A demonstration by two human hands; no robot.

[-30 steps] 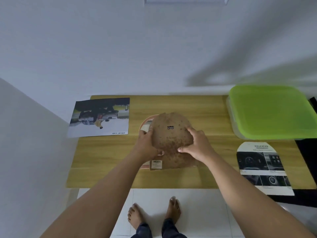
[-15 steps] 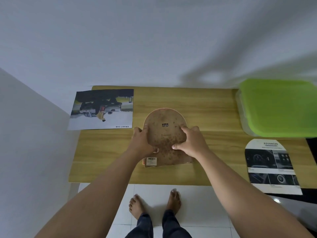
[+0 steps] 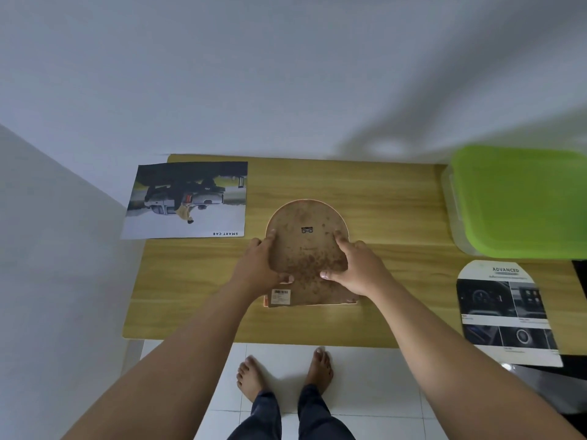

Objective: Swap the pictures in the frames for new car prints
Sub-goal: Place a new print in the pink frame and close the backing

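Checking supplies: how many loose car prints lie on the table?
2: rectangular print far left; arch-cut print right, near the green-lidded box. The frame may hide another.

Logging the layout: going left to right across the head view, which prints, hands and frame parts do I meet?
SMART CAR print → left hand → frame back → right hand → ADVANCED print

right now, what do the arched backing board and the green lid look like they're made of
The backing board is probably pressed fibreboard or thick card: matt brown, mottled with dark stains. The green lid is likely plastic: smooth, evenly coloured, faintly glossy, with moulded rounded corners.
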